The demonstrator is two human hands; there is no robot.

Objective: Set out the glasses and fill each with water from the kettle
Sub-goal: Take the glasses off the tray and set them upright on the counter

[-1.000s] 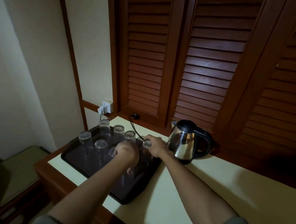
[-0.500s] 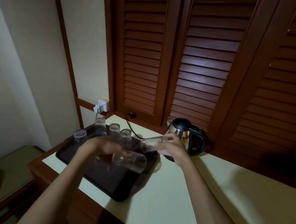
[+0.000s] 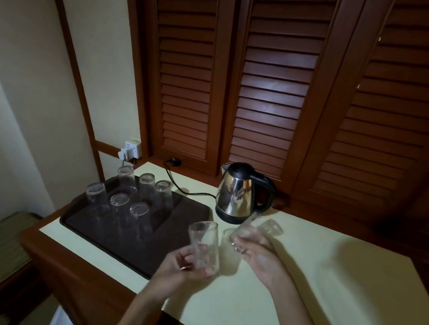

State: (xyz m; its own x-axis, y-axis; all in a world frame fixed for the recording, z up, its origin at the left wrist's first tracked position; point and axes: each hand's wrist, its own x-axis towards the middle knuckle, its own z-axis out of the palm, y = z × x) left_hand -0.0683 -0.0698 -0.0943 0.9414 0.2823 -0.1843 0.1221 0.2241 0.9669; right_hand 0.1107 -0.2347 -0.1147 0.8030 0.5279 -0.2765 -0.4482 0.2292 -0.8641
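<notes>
My left hand (image 3: 179,265) holds a clear glass (image 3: 204,242) upright, mouth up, above the pale tabletop just right of the dark tray (image 3: 177,236). My right hand (image 3: 260,257) grips a second glass (image 3: 250,232), blurred and tilted, in front of the steel kettle (image 3: 239,193). The kettle with its black lid and handle stands on its base at the back of the table. Several more glasses (image 3: 140,190) stand upside down on the far left part of the tray.
A black cord (image 3: 181,185) runs from the kettle along the table to a plug near the white wall socket (image 3: 131,150). Brown louvred shutters (image 3: 271,90) close off the back. The pale tabletop (image 3: 326,284) stretches to the right; a wooden edge borders it in front.
Both hands have lifted a glass off the tray, carried them right over the tabletop and turned them from sideways; the left glass now stands mouth up.
</notes>
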